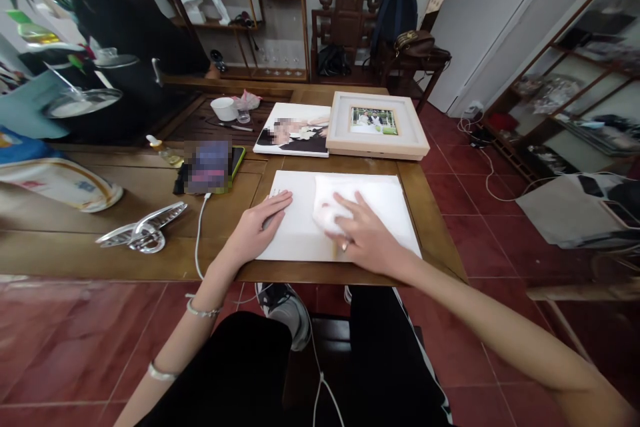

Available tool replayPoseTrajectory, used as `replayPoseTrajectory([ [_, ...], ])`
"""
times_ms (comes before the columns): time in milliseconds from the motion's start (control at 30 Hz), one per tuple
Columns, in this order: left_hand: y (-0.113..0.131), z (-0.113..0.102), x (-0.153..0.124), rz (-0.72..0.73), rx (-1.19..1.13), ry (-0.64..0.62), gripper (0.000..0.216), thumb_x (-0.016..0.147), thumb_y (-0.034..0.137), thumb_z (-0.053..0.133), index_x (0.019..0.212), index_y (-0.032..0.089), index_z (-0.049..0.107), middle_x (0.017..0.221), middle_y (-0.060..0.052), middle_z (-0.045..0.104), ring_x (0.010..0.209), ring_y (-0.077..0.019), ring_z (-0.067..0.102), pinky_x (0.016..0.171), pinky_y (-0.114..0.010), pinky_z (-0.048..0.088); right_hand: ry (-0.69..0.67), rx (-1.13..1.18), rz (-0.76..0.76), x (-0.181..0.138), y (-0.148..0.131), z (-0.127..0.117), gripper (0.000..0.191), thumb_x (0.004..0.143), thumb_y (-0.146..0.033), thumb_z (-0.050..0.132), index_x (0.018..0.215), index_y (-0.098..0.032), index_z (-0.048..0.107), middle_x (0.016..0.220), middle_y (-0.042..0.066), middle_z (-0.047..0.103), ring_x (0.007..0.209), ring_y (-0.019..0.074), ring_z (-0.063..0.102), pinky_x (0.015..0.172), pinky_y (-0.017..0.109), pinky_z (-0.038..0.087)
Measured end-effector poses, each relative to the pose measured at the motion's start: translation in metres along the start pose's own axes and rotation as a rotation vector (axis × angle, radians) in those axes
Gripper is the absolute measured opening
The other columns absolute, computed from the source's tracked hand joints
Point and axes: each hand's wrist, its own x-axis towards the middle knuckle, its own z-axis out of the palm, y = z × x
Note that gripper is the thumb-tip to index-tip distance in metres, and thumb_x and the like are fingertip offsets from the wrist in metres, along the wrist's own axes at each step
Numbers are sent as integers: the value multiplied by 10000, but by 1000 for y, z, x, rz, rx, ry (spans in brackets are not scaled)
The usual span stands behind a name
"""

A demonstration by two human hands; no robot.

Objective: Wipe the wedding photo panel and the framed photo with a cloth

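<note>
A white board (295,237) lies flat near the table's front edge, with small dark print at its upper left. My left hand (260,227) rests flat on the board's left side, fingers stretched out, holding nothing. On the right half of the board my right hand (367,233) presses down on a bunched white cloth (325,197), its fingers bent and partly spread over it. The cloth may be a wipe or tissue; its edges blend into the board.
Behind the board are a photo panel (295,137) and a framed photo (374,121) in a pale box. To the left lie a silver hair clip (145,230), a phone (213,167) on a white cable (200,233), a dropper bottle (165,152) and a blue-white packet (55,177).
</note>
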Motion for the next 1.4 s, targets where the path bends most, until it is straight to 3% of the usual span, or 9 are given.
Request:
replayPoseTrajectory([
  [133,0,0,0,10,-1,1,373,950,303,466,1241,151,642,1338,-96,599,1292,-233,521,1156,-445,345,-148,18,-120,-32,-39,-4,190,883,-206,520,955,-176,693,1419,131,528,1427,343,283,1140,670,135],
  [233,0,0,0,9,2,1,370,952,296,461,1238,147,643,1340,-98,597,1295,-233,517,1154,-446,346,-214,62,-152,-35,-45,-11,181,885,-211,535,970,-183,693,1402,127,546,1420,315,311,1149,635,176],
  [467,-1,0,0,15,6,1,375,957,314,458,1245,158,640,1342,-100,593,1297,-246,514,1152,-473,340,-81,-29,3,35,10,-3,267,960,-280,475,1062,-125,667,1312,189,602,1410,292,339,1155,578,192],
  [600,-2,1,1,15,13,0,371,957,303,454,1253,169,634,1349,-91,589,1300,-233,511,1156,-462,335,-38,-123,65,61,14,8,312,974,-273,422,1123,-133,658,1278,170,630,1410,330,321,1123,651,157],
  [733,-2,1,1,21,18,4,372,954,303,456,1252,171,635,1345,-90,592,1294,-236,518,1149,-468,342,-109,-130,-23,41,-18,12,271,909,-203,491,1092,-137,679,1408,173,527,1423,373,274,1109,703,106],
  [933,-1,-1,0,22,6,-4,366,955,295,447,1225,163,655,1340,-100,596,1288,-243,525,1144,-452,354,-255,-55,-194,-12,-62,2,209,875,-236,542,1002,-185,700,1433,153,505,1416,384,285,1101,705,167],
  [1133,-2,0,0,21,3,-3,379,953,304,453,1245,150,640,1340,-106,595,1297,-244,515,1152,-469,335,-153,-1,-20,11,-26,-4,246,946,-222,450,1029,-147,669,1284,177,616,1407,291,340,1140,609,198],
  [1267,-3,1,1,20,0,-1,380,953,296,454,1249,143,636,1341,-110,593,1302,-240,509,1154,-467,331,-92,-77,74,51,3,1,339,983,-295,397,1180,-133,621,1452,183,467,1425,328,283,1107,639,223],
  [1400,-3,1,1,22,6,7,373,950,290,458,1246,151,638,1345,-104,590,1298,-239,514,1150,-462,336,-127,-185,63,65,-4,6,311,951,-268,450,1165,-151,644,1455,162,473,1426,387,245,1084,704,173],
])
